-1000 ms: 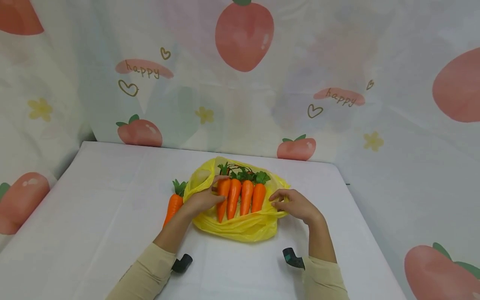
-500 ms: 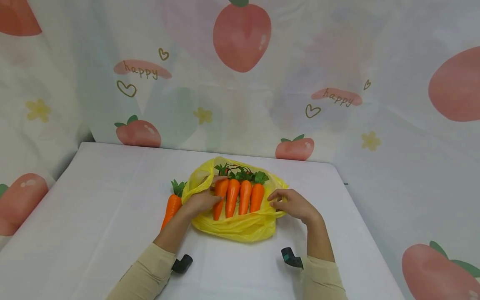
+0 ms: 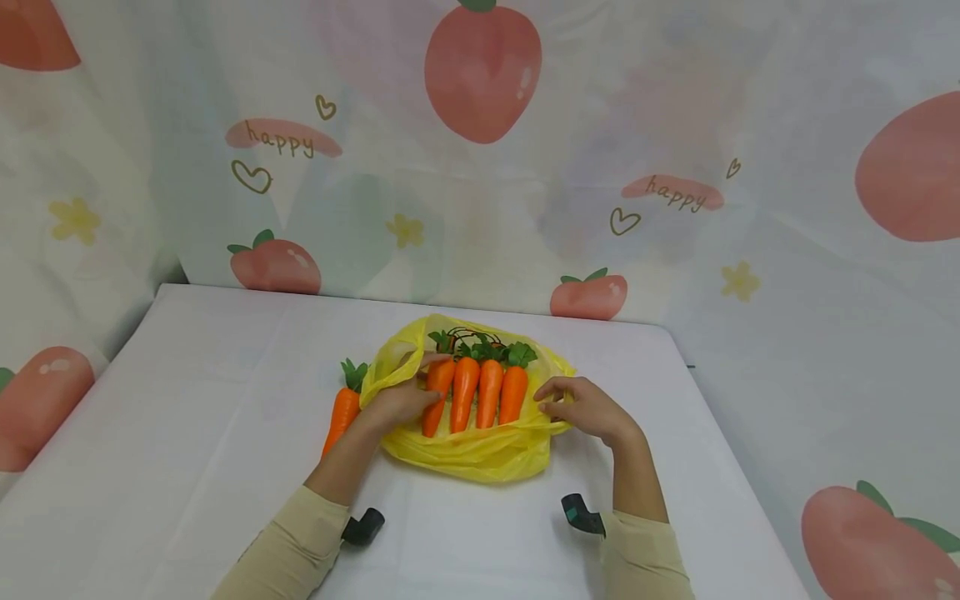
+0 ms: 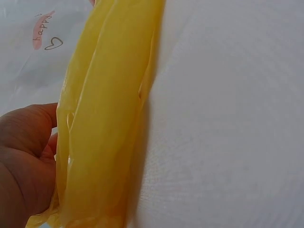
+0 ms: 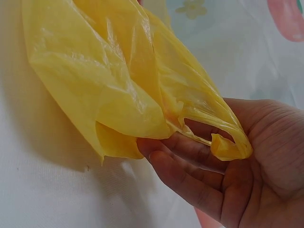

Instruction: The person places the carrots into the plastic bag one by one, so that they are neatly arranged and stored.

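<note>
In the head view a yellow plastic bag (image 3: 480, 462) lies with its mouth spread open, several orange carrots with green tops inside. My left hand (image 3: 397, 406) reaches into it and holds the leftmost carrot (image 3: 441, 379), thumb on the near side. The wrist view from the left shows that hand (image 4: 23, 156) behind the bag's yellow wall (image 4: 104, 118), its fingertips hidden. At the bag's right edge my right hand (image 3: 588, 408) holds the plastic; up close, the bag's handle loop (image 5: 228, 147) passes around the fingers of this hand (image 5: 266, 161).
Another carrot (image 3: 343, 412) lies outside the bag on its left, partly behind my left forearm. Thin dark loops (image 3: 476, 333) show near the carrot tops. A white cloth (image 3: 225, 400) covers the table, and a printed curtain (image 3: 495, 225) hangs behind it.
The leftmost carrot has shifted slightly left with my left hand, its tip moving away from the carrot beside it. The right hand stays at the bag's edge.
</note>
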The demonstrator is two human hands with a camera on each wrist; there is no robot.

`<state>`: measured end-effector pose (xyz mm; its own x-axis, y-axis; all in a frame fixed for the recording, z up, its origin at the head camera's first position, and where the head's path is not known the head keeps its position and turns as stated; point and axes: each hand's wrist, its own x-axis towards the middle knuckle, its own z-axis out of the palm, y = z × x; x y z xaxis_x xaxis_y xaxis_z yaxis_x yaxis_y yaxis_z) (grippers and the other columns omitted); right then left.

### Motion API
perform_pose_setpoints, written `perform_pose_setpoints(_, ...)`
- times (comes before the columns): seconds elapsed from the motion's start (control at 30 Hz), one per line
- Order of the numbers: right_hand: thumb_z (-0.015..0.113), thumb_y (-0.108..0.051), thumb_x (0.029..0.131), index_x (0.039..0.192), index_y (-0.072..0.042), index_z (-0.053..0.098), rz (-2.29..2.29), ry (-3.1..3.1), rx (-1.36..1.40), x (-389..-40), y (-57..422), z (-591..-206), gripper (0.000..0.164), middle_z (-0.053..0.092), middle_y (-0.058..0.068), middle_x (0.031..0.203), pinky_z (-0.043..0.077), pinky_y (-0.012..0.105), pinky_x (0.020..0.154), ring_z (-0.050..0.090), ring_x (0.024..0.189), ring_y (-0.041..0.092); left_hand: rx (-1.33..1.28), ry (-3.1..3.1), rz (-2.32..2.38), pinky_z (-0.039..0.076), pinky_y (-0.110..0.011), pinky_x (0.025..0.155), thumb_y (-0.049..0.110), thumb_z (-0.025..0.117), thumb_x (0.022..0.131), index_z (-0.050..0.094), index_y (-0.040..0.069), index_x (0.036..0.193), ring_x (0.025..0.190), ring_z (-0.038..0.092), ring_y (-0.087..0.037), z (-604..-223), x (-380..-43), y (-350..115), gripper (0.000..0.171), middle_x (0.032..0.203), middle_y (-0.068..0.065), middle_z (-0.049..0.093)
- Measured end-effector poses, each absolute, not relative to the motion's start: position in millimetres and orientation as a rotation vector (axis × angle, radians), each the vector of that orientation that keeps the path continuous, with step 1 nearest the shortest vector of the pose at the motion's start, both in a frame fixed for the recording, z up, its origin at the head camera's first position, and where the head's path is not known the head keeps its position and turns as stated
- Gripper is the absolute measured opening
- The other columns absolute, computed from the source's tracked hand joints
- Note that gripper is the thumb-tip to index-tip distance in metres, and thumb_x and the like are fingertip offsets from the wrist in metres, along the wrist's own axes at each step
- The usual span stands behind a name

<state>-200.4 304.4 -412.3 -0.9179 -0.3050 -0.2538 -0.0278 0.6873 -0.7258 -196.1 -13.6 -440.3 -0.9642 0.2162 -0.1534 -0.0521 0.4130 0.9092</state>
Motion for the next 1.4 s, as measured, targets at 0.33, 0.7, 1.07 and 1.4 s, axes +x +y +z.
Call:
perform_pose_setpoints(0.33,0.066,-0.015,0.100,0.110,-0.008,0.075,-1.099,2.537,-0.248,-200,303,-411,0.015,0.061,0.008,0.099,0.050,0.036,0.075,0.053,0.096,0.027,0.116,2.424,1.529,0.043,-0.050,0.106,0.003,0.069,0.097,0.056,0.021,0.148,0.129,0.045,-0.038,-441,-197,-15,0.056,0.146,-0.020,0.044)
perform_pose_setpoints(0.7,0.067,-0.015,0.100,0.110,-0.008,0.075,-1.097,2.542,-0.257,-200,303,-413,0.015,0.061,0.008,0.099,0.050,0.036,0.075,0.052,0.096,0.027,0.096,2.413,1.554,0.047,-0.046,0.099,0.002,0.069,0.097,0.058,0.021,0.147,0.123,0.045,-0.036,-440,-197,-16,0.055,0.142,-0.017,0.045)
perform_pose_setpoints(1.07,0.067,-0.016,0.100,0.110,-0.008,0.075,-1.093,2.546,-0.248,-200,303,-412,0.015,0.061,0.008,0.099,0.049,0.036,0.075,0.052,0.096,0.027,0.041,2.453,1.569,0.052,-0.044,0.091,0.006,0.073,0.094,0.065,0.023,0.139,0.124,0.049,-0.035,-434,-199,-17,0.049,0.142,-0.011,0.042)
perform_pose_setpoints(1.4,0.067,-0.016,0.100,0.110,-0.008,0.075,-1.089,2.547,-0.252,-200,303,-412,0.015,0.061,0.008,0.099,0.049,0.036,0.075,0.052,0.096,0.027,0.042,2.437,1.448,0.053,-0.041,0.084,0.017,0.072,0.099,0.057,0.034,0.144,0.124,0.053,-0.036,-429,-194,-19,0.051,0.145,-0.015,0.047)
